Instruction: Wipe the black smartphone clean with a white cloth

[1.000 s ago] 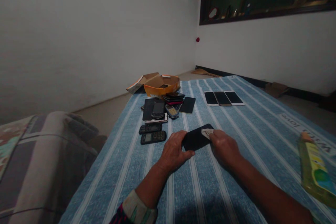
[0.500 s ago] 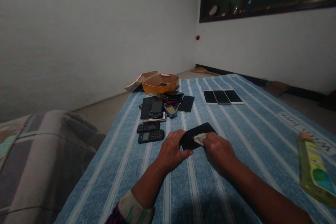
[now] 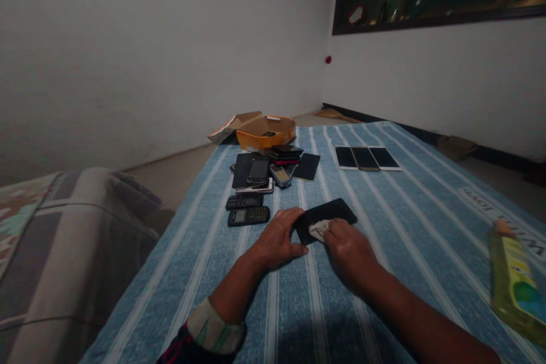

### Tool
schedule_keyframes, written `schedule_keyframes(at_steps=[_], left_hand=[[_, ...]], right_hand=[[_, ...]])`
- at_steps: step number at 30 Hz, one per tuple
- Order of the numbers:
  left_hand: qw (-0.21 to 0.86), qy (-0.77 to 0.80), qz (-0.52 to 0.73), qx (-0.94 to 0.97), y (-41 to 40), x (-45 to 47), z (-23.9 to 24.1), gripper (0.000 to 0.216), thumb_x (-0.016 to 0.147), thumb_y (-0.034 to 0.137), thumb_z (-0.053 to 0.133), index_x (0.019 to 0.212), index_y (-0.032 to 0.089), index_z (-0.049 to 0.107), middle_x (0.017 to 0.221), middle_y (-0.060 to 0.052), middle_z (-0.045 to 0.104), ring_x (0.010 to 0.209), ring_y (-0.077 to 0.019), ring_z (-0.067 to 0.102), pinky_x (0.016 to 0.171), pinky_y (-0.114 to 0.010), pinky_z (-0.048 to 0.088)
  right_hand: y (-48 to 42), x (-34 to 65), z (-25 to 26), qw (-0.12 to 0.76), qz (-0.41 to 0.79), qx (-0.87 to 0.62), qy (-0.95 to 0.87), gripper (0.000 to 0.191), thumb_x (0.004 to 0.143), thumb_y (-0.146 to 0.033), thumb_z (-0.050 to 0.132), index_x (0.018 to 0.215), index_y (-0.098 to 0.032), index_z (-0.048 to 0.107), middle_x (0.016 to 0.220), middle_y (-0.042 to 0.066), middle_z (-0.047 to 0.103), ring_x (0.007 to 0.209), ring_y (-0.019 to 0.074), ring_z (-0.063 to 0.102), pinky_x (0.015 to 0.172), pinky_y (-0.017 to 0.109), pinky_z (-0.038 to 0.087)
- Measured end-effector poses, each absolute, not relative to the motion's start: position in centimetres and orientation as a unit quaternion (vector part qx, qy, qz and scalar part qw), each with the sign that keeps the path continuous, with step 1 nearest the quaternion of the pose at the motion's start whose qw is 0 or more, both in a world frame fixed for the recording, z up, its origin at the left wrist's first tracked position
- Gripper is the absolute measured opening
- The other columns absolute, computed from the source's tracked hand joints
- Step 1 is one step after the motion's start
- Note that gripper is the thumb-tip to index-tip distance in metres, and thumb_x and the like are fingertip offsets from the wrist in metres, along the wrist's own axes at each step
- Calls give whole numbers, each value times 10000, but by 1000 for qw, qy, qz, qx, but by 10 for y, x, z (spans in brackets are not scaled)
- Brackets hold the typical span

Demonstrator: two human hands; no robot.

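A dark, flat smartphone [image 3: 330, 209] lies on the striped cloth in front of me. My left hand [image 3: 279, 240] grips its left end between thumb and fingers. A crumpled whitish cloth [image 3: 316, 231] is pinched in my right hand [image 3: 347, 247] and pressed on the phone's surface. To the left lie two black keypad phones [image 3: 248, 216], one behind the other. Behind them is a heap of phones with a dark slider-like handset [image 3: 258, 171] and a blue-grey keypad phone [image 3: 281, 176] on it.
Three smartphones [image 3: 365, 158] lie side by side at the back right. An open orange box [image 3: 267, 135] stands at the far end. A bottle of yellow-green liquid [image 3: 514, 290] lies at the right. A fabric-covered piece [image 3: 63, 261] stands on the left.
My right hand has slid the cloth a little to the left and nearer me across the phone. The left hand keeps its hold. The whole view has shifted slightly.
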State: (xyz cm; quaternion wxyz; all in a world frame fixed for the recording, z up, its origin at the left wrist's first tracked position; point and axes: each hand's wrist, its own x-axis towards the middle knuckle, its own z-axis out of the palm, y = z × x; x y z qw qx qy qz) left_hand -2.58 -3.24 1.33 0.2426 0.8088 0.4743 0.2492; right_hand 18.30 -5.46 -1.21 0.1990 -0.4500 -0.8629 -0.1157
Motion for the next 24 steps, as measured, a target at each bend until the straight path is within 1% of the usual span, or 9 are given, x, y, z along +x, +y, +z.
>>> schedule_keyframes(at_steps=[4, 7, 10, 13, 16, 20, 24], left_hand=[[243, 474, 246, 810, -32, -26, 14, 786, 584, 273, 829, 1292, 153, 509, 1297, -127, 574, 1196, -315, 516, 1058, -466, 385], [243, 475, 244, 810, -32, -24, 16, 786, 577, 253, 835, 1283, 123, 515, 1266, -136, 592, 1172, -314, 530, 1048, -458, 398], [246, 472, 247, 810, -33, -23, 19, 775, 578, 245, 838, 1277, 144, 518, 1270, -117, 591, 1169, -314, 529, 1037, -463, 407], [253, 473, 244, 808, -34, -24, 19, 747, 584, 241, 833, 1264, 183, 528, 1263, -92, 595, 1168, -320, 524, 1032, -481, 408], [260, 474, 246, 805, -35, -25, 17, 747, 601, 253, 823, 1280, 200, 516, 1274, -88, 585, 1184, -322, 511, 1035, -486, 404], [261, 481, 252, 798, -37, -26, 16, 758, 636, 264, 797, 1321, 213, 477, 1305, -97, 557, 1191, -314, 502, 1036, -493, 398], [264, 485, 249, 796, -37, -26, 18, 696, 647, 247, 781, 1284, 241, 501, 1237, -63, 594, 1141, -305, 528, 1005, -480, 423]], right_hand=[[-61, 175, -21, 246, -129, -388, -879, 209, 852, -44, 520, 928, -118, 700, 964, 130, 666, 994, 247, 559, 884, 346, 447], [-63, 174, -19, 249, -115, -370, -888, 234, 840, -35, 507, 943, -121, 699, 982, 120, 669, 1001, 242, 561, 898, 340, 449], [-61, 180, -10, 225, -84, -398, -885, 239, 811, -18, 510, 892, -130, 705, 922, 102, 671, 949, 231, 576, 860, 318, 454], [-54, 193, 0, 180, -55, -459, -868, 232, 790, -6, 515, 824, -141, 701, 845, 78, 660, 847, 205, 588, 754, 283, 449], [-46, 209, 4, 150, -51, -530, -833, 244, 820, -30, 494, 810, -158, 702, 838, 69, 655, 791, 182, 588, 676, 267, 423], [-37, 223, -1, 161, -58, -557, -813, 275, 840, -45, 468, 868, -172, 710, 904, 75, 661, 836, 182, 593, 675, 263, 418], [-34, 227, -11, 203, -62, -545, -811, 299, 844, -48, 438, 865, -171, 710, 945, 89, 667, 865, 186, 591, 726, 264, 442]])
